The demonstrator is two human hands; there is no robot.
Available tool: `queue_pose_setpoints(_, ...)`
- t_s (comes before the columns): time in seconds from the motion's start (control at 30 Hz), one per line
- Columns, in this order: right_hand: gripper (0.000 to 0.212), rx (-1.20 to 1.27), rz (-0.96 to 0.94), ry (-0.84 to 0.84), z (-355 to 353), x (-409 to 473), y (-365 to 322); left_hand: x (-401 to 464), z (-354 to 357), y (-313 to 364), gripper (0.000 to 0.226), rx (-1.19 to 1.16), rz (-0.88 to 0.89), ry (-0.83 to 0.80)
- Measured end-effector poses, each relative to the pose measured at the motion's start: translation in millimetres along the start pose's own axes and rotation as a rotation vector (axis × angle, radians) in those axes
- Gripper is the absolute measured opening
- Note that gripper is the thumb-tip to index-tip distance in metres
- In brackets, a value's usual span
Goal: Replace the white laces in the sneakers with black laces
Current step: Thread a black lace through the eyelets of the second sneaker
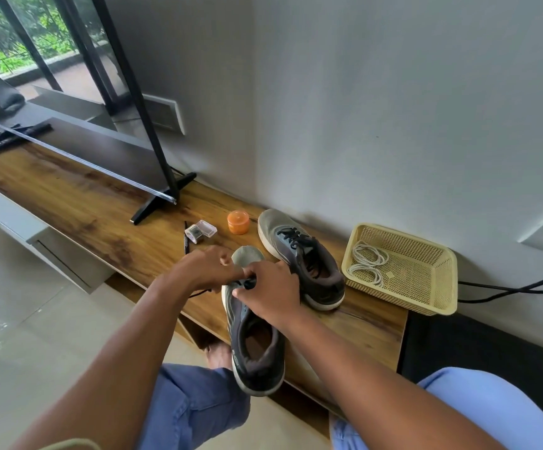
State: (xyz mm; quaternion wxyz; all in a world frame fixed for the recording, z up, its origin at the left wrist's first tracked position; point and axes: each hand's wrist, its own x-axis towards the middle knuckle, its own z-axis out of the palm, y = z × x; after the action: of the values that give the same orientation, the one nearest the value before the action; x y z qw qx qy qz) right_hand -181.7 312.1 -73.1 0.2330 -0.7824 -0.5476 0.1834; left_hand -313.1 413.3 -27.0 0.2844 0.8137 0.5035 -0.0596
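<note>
A grey sneaker [254, 349] lies on the wooden shelf [94, 206] with its heel hanging over the front edge. My left hand [208, 264] and my right hand [268, 292] meet over its eyelets, each pinching a part of the black lace [245, 283]; one strand trails left off the shoe. The second grey sneaker [299, 254] stands behind it, laced in black. Two coiled white laces [366, 263] lie in the yellow basket [426, 280].
An orange-lidded jar [238, 222], a small clear plastic box [202, 231] and a black pen [186, 237] sit behind my hands. A television on black feet [163, 203] fills the shelf's left side. Black cables [523, 287] run along the wall at right.
</note>
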Motion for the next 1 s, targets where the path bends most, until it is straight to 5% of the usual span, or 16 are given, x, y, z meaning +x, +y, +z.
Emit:
queue_pose_setpoints(0.4,0.030,-0.029,-0.017,0.008,-0.6,-0.6,0.2,17.5,25.1,3.3,0.007,0.266,0.034,0.150)
queue_pose_setpoints(0.8,0.036,-0.009,0.013,-0.014,-5.2,-3.0,-1.7,1.2,-15.5,3.2,0.006,-0.608,0.029,0.147)
queue_pose_setpoints(1.0,0.026,0.196,0.005,-0.017,-15.3,-3.3,7.8,2.2,-14.3,-5.8,0.015,-0.400,0.049,0.234)
